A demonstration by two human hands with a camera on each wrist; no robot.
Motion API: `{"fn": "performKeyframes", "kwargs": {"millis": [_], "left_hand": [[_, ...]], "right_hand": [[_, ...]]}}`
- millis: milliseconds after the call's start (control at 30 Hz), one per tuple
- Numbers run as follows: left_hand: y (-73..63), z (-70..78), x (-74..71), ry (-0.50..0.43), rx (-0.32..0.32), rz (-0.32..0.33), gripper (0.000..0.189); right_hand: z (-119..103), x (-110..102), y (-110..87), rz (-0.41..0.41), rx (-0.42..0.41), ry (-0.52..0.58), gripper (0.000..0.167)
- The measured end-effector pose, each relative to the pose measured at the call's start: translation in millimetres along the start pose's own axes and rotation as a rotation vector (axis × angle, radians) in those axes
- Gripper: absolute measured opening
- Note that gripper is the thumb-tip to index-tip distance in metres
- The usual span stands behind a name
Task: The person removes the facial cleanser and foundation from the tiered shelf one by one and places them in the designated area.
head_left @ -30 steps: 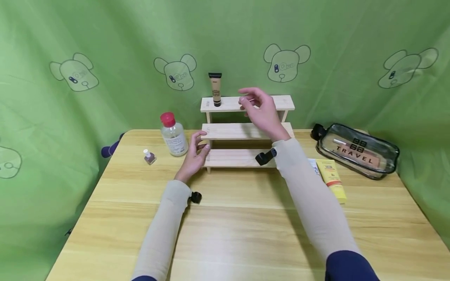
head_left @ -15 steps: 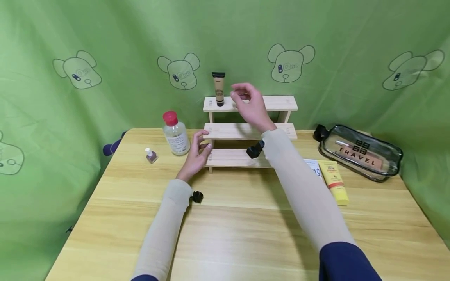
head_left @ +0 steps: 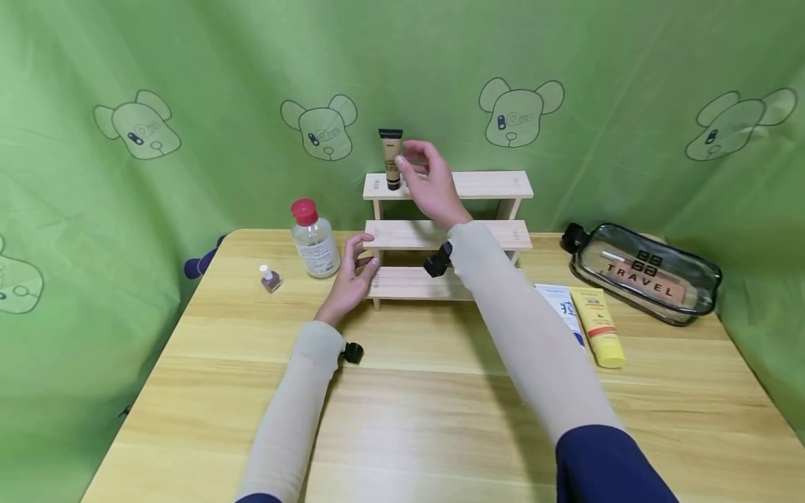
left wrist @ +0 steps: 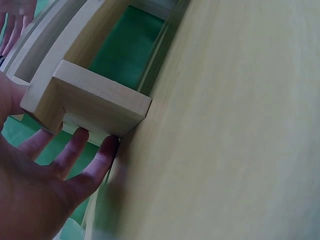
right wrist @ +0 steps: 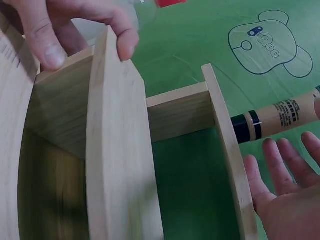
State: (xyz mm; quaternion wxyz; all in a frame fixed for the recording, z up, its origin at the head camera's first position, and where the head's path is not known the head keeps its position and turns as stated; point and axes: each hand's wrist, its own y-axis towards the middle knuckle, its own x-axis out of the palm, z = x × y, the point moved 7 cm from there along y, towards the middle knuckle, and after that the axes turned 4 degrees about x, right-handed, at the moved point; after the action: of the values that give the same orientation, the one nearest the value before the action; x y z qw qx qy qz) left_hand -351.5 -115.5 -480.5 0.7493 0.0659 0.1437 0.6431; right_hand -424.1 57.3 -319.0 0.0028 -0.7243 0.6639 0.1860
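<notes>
A small beige tube with black ends (head_left: 390, 157) stands upright near the left end of the top tier of a three-tier wooden display rack (head_left: 493, 184). My right hand (head_left: 434, 185) is just right of the tube, its thumb and forefinger tips overlapping the tube's edge. In the right wrist view the other fingers of that hand lie spread below the tube (right wrist: 285, 115). My left hand (head_left: 344, 285) grips the rack's left end. Its forefinger is at the middle tier and its thumb at the side panel, while other fingertips press the side lower down in the left wrist view.
Left of the rack stand a clear bottle with a red cap (head_left: 316, 244) and a small purple nail polish bottle (head_left: 270, 279). On the right lie a white tube (head_left: 557, 302), a yellow tube (head_left: 597, 325) and a clear travel pouch (head_left: 648, 276). A green curtain (head_left: 226, 84) hangs behind.
My right hand has moved left above the rack, up to the beige tube, and more of the white tube now shows. The left hand keeps its hold on the rack's end.
</notes>
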Motion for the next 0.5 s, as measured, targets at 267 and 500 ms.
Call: {"fn": "performKeyframes", "kwargs": {"millis": [267, 500], "left_hand": [[0.8, -2.5, 0.4, -0.015, -0.001, -0.009, 0.048], [0.8, -2.5, -1.2, -0.016, -0.002, 0.000, 0.048]], "right_hand": [[-4.7, 4.2, 9.0, -0.005, 0.003, -0.039, 0.053], [-11.0, 11.7, 12.7, -0.025, -0.048, -0.061, 0.045]]}}
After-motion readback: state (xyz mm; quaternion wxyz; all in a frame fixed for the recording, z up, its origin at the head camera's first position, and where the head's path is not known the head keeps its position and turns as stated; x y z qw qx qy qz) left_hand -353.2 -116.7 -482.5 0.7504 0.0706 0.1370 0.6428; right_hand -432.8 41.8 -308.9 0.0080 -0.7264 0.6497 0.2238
